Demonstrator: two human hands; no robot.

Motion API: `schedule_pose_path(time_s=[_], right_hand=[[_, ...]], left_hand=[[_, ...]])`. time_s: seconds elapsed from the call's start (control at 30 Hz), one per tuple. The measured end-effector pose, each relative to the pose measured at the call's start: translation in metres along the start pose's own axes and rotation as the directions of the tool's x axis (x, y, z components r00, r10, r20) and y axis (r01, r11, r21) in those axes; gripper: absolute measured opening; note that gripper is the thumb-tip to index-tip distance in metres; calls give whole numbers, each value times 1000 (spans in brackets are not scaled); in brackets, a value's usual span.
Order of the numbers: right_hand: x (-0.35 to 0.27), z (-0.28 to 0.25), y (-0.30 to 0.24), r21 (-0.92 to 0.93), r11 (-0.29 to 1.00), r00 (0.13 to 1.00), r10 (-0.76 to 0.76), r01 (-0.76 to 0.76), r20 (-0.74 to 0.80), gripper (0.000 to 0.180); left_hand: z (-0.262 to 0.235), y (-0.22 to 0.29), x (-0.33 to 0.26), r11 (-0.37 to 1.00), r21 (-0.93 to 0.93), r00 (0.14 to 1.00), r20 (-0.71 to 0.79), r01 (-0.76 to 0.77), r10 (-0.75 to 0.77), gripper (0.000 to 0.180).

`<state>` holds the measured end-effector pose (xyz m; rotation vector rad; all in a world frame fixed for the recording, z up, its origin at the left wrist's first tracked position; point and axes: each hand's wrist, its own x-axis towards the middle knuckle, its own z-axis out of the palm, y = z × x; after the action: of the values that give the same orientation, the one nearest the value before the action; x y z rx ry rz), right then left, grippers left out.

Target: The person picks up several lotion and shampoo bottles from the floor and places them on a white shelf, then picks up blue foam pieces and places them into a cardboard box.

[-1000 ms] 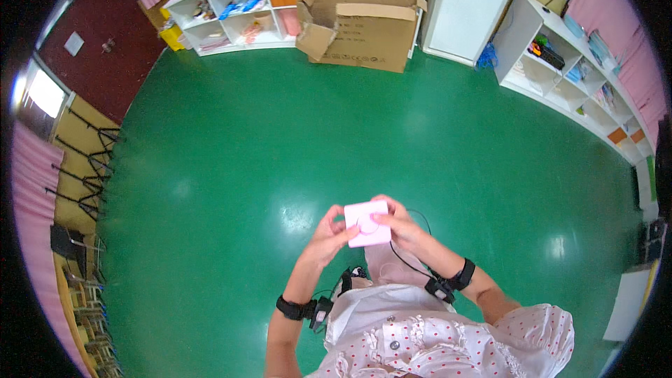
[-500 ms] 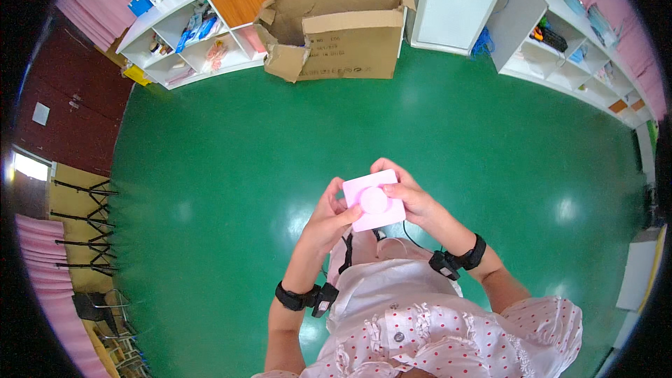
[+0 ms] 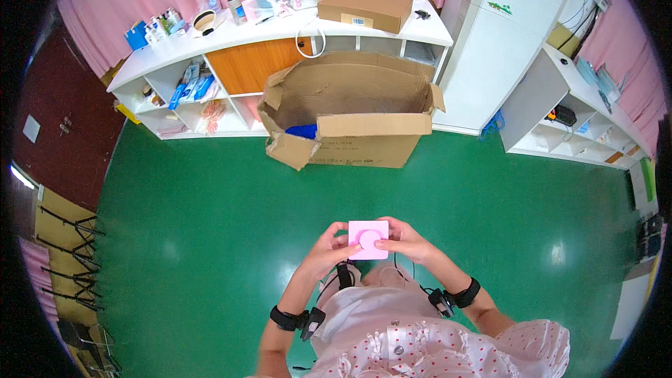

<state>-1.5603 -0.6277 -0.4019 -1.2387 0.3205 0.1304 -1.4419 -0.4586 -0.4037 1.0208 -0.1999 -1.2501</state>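
A flat pink square object with a raised round knob in its middle (image 3: 369, 239) is held in front of my body, over the green floor. My left hand (image 3: 329, 248) grips its left edge, thumb resting against the knob. On the opposite edge my right hand (image 3: 406, 240) holds it too, with the thumb laid across the face near the knob. The fingers behind the object are partly hidden. Each wrist wears a black strap with a small device, the left one (image 3: 297, 320) and the right one (image 3: 455, 297).
Ahead stands a large open cardboard box (image 3: 371, 148) on the green floor (image 3: 210, 196), before a white counter (image 3: 280, 38) carrying a smaller brown box (image 3: 365, 8). A white fridge (image 3: 476, 56) and a low shelf (image 3: 542, 112) are to the right. Folded black stands (image 3: 73, 266) line the left wall.
My view has tilted up, so the counter and cardboard box appear lower and more of them shows. The pink object now sits straighter and lower in the picture, still in both hands.
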Motion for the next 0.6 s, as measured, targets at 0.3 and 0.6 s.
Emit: schedule_pose_path(time_s=[0.3, 0.6], right_hand=[[143, -127, -50, 8, 999, 995, -51, 51, -88, 39], [265, -217, -123, -611, 784, 899, -339, 109, -276, 36]], left_hand=[[-17, 69, 199, 988, 136, 997, -38, 67, -63, 46], [-18, 122, 361, 889, 413, 943, -168, -198, 288, 38]])
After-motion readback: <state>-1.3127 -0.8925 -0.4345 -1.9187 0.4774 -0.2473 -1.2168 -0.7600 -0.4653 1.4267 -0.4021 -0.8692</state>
